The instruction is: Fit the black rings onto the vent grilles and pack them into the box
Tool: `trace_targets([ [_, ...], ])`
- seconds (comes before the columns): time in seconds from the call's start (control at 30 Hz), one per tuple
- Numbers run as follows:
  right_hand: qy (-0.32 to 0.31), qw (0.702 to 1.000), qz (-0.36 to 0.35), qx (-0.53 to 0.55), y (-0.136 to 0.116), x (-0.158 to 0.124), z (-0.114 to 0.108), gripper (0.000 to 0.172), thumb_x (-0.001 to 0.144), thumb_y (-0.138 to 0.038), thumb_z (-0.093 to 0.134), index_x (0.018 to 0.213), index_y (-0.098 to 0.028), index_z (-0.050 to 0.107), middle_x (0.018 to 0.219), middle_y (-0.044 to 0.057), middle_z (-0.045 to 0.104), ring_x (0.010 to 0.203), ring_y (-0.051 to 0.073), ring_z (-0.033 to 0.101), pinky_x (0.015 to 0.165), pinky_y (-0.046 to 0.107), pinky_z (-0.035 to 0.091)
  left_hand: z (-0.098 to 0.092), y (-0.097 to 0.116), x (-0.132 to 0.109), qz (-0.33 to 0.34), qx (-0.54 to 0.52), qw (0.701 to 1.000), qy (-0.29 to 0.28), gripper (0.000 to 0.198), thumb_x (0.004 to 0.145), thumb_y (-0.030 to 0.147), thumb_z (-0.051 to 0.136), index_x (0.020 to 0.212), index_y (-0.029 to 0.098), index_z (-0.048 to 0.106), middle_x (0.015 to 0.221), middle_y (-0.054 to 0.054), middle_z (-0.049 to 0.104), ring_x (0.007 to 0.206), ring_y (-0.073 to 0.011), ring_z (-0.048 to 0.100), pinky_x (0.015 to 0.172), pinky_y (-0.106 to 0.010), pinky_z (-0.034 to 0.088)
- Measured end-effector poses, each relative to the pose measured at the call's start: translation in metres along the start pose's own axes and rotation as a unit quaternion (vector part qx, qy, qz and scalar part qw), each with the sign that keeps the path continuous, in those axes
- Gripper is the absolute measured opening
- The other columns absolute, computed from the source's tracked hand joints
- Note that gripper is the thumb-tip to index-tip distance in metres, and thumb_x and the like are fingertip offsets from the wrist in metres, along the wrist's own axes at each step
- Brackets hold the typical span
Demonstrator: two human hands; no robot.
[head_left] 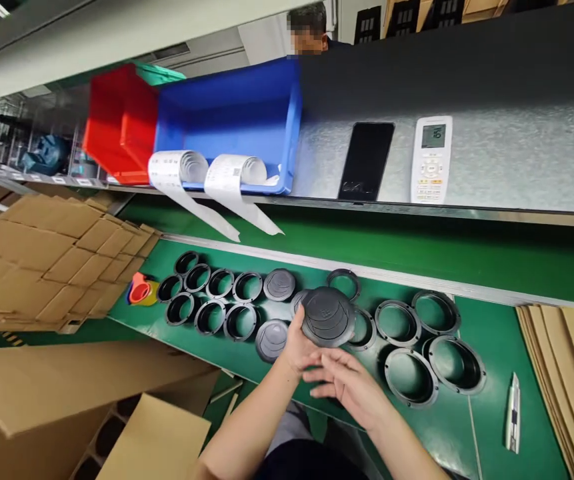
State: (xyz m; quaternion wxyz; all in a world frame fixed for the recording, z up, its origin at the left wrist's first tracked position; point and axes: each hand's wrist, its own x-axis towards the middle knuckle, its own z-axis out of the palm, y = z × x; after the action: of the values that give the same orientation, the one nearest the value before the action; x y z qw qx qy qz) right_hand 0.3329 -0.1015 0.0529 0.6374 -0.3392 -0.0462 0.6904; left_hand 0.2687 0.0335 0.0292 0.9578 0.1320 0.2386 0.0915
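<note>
A round black air vent (329, 317) with curved slats on its face is in my left hand (297, 345), the thumb along its left edge. Just below it is my right hand (344, 381), its fingers apart and reaching toward my left palm; it appears to hold nothing. More slatted discs, such as one grey disc (272, 340) and another disc (279, 285), lie left of the held vent. Open black rings (210, 317) stand in rows at the left, and larger flanged rings (411, 377) at the right.
A box cutter (513, 413) lies right, beside stacked cardboard (567, 373). Flattened cartons (61, 260) and tape rolls (141, 291) are left, above an open carton (81, 380). The shelf holds a blue bin (227, 100), red bin (121, 127), label rolls (234, 175), phone (367, 161) and remote (431, 160).
</note>
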Motion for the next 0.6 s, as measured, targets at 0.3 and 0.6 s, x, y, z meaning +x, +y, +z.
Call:
trace_targets([
  [0.3, 0.067, 0.788, -0.336, -0.512, -0.052, -0.046, 0.016, 0.029, 0.096, -0.047, 0.053, 0.108, -0.030, 0.075, 0.125, 0.010, 0.056, 0.115, 0.027, 0.053, 0.101, 0.049, 0.046, 0.023, -0.006, -0.084, 0.013, -0.015, 0.997, -0.074, 0.097, 0.079, 0.085, 0.032, 0.138, 0.010, 0.051, 0.137, -0.024, 0.056, 0.136, -0.0411, 0.042, 0.112, -0.064, 0.026],
  [0.6, 0.043, 0.605, -0.408, -0.682, -0.026, -0.066, 0.034, 0.031, 0.099, -0.041, 0.046, 0.115, -0.034, 0.072, 0.138, 0.007, 0.047, 0.130, 0.031, 0.034, 0.108, 0.059, 0.036, 0.031, -0.033, -0.139, -0.002, 0.017, 0.992, -0.126, 0.101, 0.075, 0.088, 0.027, 0.139, 0.014, 0.051, 0.141, -0.023, 0.052, 0.134, -0.0449, 0.042, 0.107, -0.074, 0.024],
])
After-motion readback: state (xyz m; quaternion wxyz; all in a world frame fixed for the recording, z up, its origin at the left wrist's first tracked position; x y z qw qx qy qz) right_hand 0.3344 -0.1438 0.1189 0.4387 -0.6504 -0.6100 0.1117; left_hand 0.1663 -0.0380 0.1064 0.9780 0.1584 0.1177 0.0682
